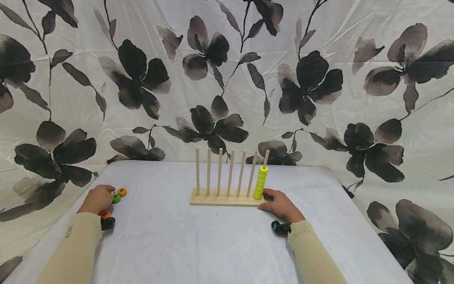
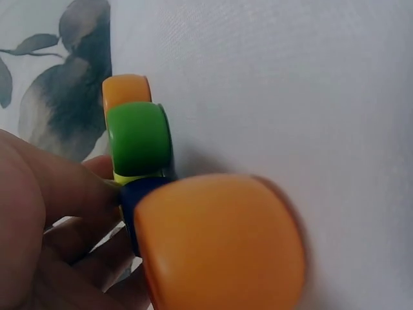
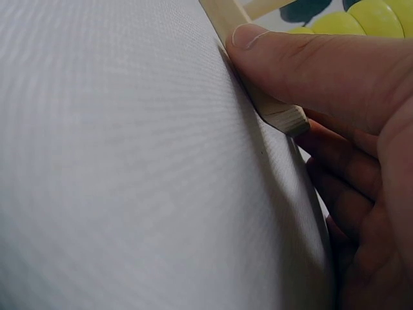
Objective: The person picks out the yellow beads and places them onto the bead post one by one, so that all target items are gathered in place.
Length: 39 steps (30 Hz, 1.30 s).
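My left hand [image 1: 96, 199] is at the table's left side, among loose beads. Its thumb and a finger appear to pinch a yellow bead [image 2: 122, 179], mostly hidden in the left wrist view. Around it lie a green bead [image 1: 116, 198], a dark blue bead [image 2: 132, 210], a far orange bead [image 1: 122, 192] and a nearer orange bead [image 2: 222, 245]. My right hand [image 1: 281, 205] grips the right end of a wooden peg rack [image 1: 227, 200], thumb along the front edge and fingers behind. Several yellow beads [image 1: 260, 182] are stacked on its rightmost peg.
Six bare wooden pegs [image 1: 230, 173] rise from the rack, left of the yellow stack. A white cloth [image 1: 170, 244] covers the table. Behind it hangs a flowered curtain [image 1: 248, 98]. Dark wrist cameras [image 1: 281, 228] are strapped on both wrists.
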### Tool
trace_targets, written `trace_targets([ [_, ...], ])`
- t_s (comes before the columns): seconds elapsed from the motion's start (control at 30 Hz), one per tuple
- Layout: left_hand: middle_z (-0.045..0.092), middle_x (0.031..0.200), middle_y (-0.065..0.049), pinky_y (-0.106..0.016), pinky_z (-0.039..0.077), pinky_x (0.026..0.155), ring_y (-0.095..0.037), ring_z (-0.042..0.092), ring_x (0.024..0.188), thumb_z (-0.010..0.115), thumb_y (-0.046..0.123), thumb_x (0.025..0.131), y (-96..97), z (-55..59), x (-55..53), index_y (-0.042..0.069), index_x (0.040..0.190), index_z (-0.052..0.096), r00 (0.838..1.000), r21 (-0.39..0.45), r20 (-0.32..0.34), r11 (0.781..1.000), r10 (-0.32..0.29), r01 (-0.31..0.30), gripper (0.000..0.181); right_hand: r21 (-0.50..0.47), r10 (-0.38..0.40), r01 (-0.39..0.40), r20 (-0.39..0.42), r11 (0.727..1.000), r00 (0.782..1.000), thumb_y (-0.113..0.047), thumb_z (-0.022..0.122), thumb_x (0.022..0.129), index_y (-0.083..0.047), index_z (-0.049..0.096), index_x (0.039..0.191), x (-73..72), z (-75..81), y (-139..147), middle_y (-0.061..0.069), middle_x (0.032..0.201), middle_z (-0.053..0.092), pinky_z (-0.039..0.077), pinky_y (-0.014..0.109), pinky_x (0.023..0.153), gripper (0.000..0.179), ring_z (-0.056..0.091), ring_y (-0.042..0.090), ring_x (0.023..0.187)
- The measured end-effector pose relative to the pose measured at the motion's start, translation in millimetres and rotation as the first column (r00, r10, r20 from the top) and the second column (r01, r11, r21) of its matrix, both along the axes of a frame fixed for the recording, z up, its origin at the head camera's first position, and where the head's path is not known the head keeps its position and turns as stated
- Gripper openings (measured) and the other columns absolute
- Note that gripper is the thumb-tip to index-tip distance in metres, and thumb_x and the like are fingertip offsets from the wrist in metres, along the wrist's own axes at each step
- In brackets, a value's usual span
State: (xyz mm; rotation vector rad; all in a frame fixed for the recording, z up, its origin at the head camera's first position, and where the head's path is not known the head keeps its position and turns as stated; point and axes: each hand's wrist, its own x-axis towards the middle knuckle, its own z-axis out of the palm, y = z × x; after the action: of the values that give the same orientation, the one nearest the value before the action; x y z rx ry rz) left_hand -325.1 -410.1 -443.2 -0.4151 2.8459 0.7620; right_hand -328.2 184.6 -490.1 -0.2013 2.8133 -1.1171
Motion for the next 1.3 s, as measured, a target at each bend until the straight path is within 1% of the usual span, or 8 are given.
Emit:
trace_targets([
  [0.23,0.043,0.13,-0.038,-0.042,0.048,0.076,-0.038,0.049,0.093,0.046,0.005,0.093,-0.8,1.1,0.9,-0.015,0.134,0.041,1.0,-0.004,-0.029,1.0,0.004,-0.004,0.046,0.002,-0.006,0.006,0.0,1.0,1.0,-0.043,0.078,0.078,-0.018,0.049,0.143,-0.1,0.8,0.1,0.008,0.149,0.046,0.027,0.058,0.115,0.076,0.035,0.034,0.142],
  [0.5,0.041,0.132,-0.038,-0.042,0.049,0.076,-0.037,0.048,0.093,0.038,0.006,0.095,-1.1,1.3,0.4,-0.013,0.137,0.038,0.999,-0.024,-0.046,1.0,-0.022,0.02,0.046,0.006,-0.008,0.008,0.0,1.0,1.0,-0.042,0.078,0.078,-0.017,0.048,0.144,0.5,0.6,-0.9,0.008,0.149,0.046,0.027,0.058,0.115,0.076,0.035,0.034,0.142],
  [0.6,0.041,0.133,-0.038,-0.043,0.05,0.077,-0.038,0.049,0.093,0.036,0.007,0.097,-0.2,2.7,0.4,-0.012,0.139,0.036,0.998,-0.003,-0.057,1.0,-0.005,0.005,0.046,0.003,-0.011,0.011,0.012,1.0,1.0,-0.041,0.078,0.078,-0.017,0.048,0.144,0.6,1.4,-1.1,0.008,0.149,0.046,0.026,0.058,0.115,0.077,0.035,0.034,0.142],
  [0.7,0.04,0.134,-0.038,-0.041,0.051,0.074,-0.038,0.049,0.094,0.034,0.008,0.1,2.1,3.7,1.2,-0.011,0.141,0.036,0.996,0.014,-0.086,1.0,0.023,-0.022,0.045,0.006,-0.009,0.009,0.022,1.0,1.0,-0.042,0.079,0.078,-0.017,0.047,0.145,0.4,1.7,-0.5,0.008,0.15,0.045,0.026,0.058,0.115,0.078,0.034,0.034,0.142],
  [0.8,0.041,0.134,-0.037,-0.036,0.05,0.068,-0.037,0.049,0.092,0.033,0.01,0.1,5.0,3.0,1.9,-0.009,0.14,0.039,0.994,0.023,-0.11,1.0,0.021,-0.018,0.044,0.009,-0.003,0.003,0.003,1.0,1.0,-0.042,0.078,0.078,-0.016,0.047,0.144,0.2,1.4,-0.1,0.01,0.149,0.046,0.026,0.059,0.115,0.078,0.035,0.035,0.142],
  [1.0,0.044,0.129,-0.036,-0.031,0.047,0.065,-0.034,0.048,0.09,0.038,0.004,0.095,6.7,-1.5,5.4,-0.012,0.136,0.042,0.998,0.032,-0.056,0.999,0.009,-0.007,0.044,-0.021,0.007,-0.007,0.016,1.0,1.0,-0.041,0.079,0.077,-0.017,0.048,0.144,0.6,-1.4,-0.8,0.009,0.149,0.046,0.025,0.058,0.116,0.077,0.034,0.034,0.143],
  [1.07,0.044,0.129,-0.036,-0.031,0.047,0.066,-0.034,0.048,0.09,0.038,0.002,0.092,6.5,-2.5,5.5,-0.012,0.136,0.042,0.998,0.034,-0.059,0.999,0.009,-0.007,0.046,-0.017,0.008,-0.007,0.019,1.0,1.0,-0.042,0.079,0.077,-0.018,0.048,0.144,0.6,-2.0,-0.6,0.008,0.149,0.046,0.026,0.057,0.116,0.078,0.034,0.034,0.143],
  [1.3,0.044,0.129,-0.035,-0.032,0.046,0.068,-0.035,0.047,0.092,0.039,0.003,0.092,7.7,-2.2,2.2,-0.011,0.136,0.042,0.998,0.059,-0.051,0.998,0.022,-0.019,0.046,-0.01,0.011,-0.011,-0.007,1.0,1.0,-0.041,0.079,0.077,-0.017,0.049,0.143,0.1,0.7,0.0,0.009,0.148,0.048,0.027,0.058,0.115,0.077,0.035,0.034,0.142],
])
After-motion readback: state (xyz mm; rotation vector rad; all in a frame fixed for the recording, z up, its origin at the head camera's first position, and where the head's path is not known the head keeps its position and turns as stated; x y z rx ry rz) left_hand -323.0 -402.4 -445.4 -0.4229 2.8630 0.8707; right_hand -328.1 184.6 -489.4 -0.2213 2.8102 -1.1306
